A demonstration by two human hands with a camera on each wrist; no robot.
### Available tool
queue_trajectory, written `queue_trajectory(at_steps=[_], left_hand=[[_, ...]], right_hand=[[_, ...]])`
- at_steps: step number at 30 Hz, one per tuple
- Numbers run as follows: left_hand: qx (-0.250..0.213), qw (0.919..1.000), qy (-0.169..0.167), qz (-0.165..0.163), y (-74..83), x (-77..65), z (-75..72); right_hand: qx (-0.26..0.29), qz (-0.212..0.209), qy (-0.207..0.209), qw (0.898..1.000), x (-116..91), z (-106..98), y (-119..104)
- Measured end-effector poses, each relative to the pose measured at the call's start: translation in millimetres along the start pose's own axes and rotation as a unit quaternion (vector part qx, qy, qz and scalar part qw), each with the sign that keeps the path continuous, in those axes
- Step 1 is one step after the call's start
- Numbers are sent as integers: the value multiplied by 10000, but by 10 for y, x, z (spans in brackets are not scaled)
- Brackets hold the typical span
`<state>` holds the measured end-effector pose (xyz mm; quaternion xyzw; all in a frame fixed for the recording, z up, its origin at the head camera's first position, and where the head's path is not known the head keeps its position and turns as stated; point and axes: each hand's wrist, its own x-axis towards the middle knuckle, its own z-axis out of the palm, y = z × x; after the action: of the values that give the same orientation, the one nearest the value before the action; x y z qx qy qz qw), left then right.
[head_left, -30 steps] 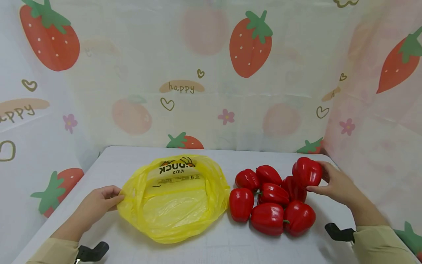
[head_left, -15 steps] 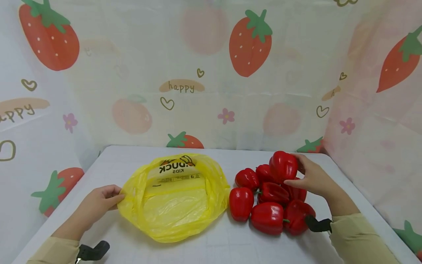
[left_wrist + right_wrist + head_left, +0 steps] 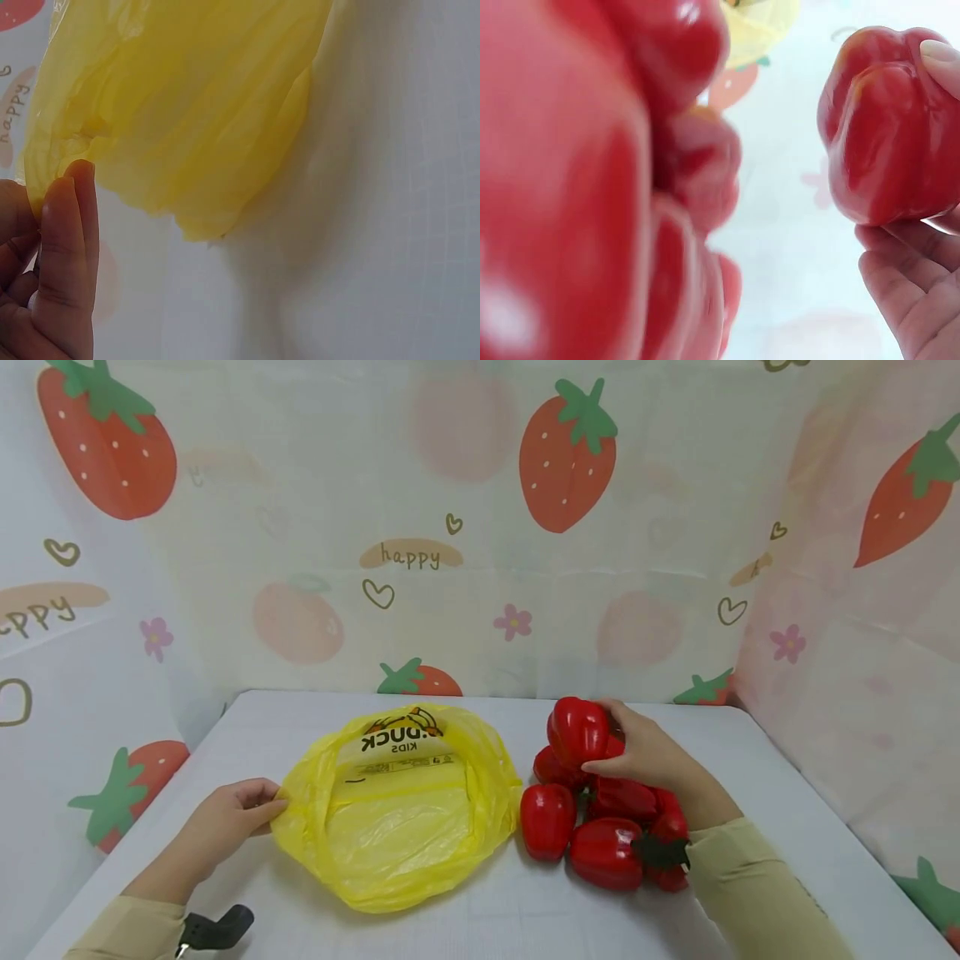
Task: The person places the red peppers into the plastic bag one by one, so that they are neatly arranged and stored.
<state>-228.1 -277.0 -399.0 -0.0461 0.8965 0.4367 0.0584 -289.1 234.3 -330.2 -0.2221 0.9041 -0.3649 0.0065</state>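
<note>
A yellow plastic bag [image 3: 397, 827] lies with its mouth spread wide, printing visible on its inner back wall. My left hand [image 3: 228, 822] pinches the bag's left rim between thumb and fingers; the left wrist view shows the yellow film [image 3: 195, 112] at the fingertips. Raised above the other peppers, a red bell pepper [image 3: 577, 731] is gripped by my right hand [image 3: 648, 752]. In the right wrist view the thumb and fingers hold that bell pepper [image 3: 889, 135] from opposite sides. The right hand and sleeve partly hide the peppers below.
Several red bell peppers [image 3: 606, 853] sit in a cluster on the white table [image 3: 495, 918], just right of the bag. One pepper [image 3: 547, 821] stands close to the bag's right rim. Strawberry-printed cloth walls [image 3: 480, 560] enclose the table's back and sides.
My right hand has carried the held bell pepper leftward from the cluster's right side, over the other peppers, toward the bag. My left hand keeps its pinch on the rim, almost unmoved.
</note>
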Motion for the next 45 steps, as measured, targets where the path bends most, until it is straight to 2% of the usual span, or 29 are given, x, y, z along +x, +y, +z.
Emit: queue_trajectory(at_steps=[7,13,22,28,45], left_hand=[[-3,10000,-16,2,-12,25,12],[18,10000,-12,43,-2,42,15],[-93,9999,9,93,11,41,12],[-133,9997,44,195,39,34,-4],[-248,9996,35,140,-12,10,-17]], right_hand=[[203,81,-237,9995,177,197,-226],[-3,204,-353,9992,327,361,-397],[-41,-86,-554,9984,539,643,-597],[56,-416,-934,9947,675,869,-729],[-242,-688,-1369,9879,1054,1430,-1077]])
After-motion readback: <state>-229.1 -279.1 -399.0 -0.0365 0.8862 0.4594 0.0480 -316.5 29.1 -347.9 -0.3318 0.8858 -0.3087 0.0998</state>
